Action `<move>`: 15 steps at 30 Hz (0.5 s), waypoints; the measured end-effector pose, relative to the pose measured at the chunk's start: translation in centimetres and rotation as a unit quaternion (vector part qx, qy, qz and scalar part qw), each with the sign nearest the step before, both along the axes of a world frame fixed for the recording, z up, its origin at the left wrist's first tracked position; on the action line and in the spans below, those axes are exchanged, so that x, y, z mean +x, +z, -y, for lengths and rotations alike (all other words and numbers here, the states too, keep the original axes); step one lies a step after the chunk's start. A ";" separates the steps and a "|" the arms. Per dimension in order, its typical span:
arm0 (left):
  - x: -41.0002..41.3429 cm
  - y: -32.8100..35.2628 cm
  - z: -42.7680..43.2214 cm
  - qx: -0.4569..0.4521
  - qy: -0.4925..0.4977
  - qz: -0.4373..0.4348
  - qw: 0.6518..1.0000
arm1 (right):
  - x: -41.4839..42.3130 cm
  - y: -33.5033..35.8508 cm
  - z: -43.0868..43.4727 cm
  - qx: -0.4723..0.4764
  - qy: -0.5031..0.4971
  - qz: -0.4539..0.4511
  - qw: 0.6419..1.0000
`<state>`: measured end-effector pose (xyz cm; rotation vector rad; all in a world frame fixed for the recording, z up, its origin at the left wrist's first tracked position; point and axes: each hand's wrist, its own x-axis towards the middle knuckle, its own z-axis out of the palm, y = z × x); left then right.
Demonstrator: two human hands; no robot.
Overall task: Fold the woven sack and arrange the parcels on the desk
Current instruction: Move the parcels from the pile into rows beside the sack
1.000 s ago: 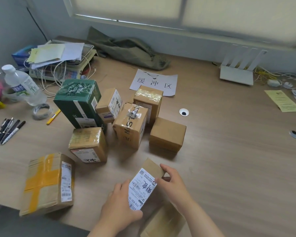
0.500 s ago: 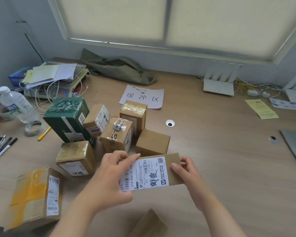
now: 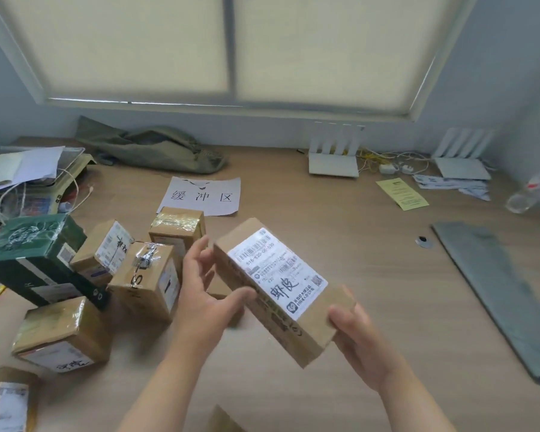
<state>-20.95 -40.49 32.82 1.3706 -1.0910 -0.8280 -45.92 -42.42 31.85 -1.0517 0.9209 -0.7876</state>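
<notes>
I hold a long brown parcel (image 3: 281,285) with a white shipping label above the desk, tilted, label up. My left hand (image 3: 205,291) grips its near-left side with thumb on the edge. My right hand (image 3: 356,335) holds its lower right end. To the left stands a cluster of parcels: a dark green box (image 3: 35,257), a taped brown box (image 3: 147,279), a labelled box (image 3: 105,251), another taped box (image 3: 178,226) and a box (image 3: 63,335) nearer me. An olive-green sack (image 3: 150,148) lies crumpled at the back by the window.
A paper sign (image 3: 203,196) with characters lies behind the parcels. A grey flat sheet (image 3: 499,291) lies at the right. White routers (image 3: 334,157) and cables sit at the back. Papers and a tray (image 3: 28,173) are at the far left. Another parcel (image 3: 7,400) is at bottom left.
Both hands lifted the labelled parcel higher and to the right, turning it so it tilts diagonally. My head view rose toward the window.
</notes>
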 end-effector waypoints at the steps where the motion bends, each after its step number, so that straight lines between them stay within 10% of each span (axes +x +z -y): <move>1: -1.3 -0.1 0.4 -0.001 -0.002 -0.001 1.000 | -0.4 0.3 0.0 -0.013 -0.003 -0.008 1.000; 7: -10.1 0.4 2.0 0.016 -0.102 -0.147 0.984 | -3.3 2.4 -0.6 -0.085 0.010 -0.037 0.996; 15: -17.5 -0.2 4.1 0.057 -0.267 -0.126 0.954 | -10.1 3.3 -0.1 -0.108 -0.026 -0.113 0.987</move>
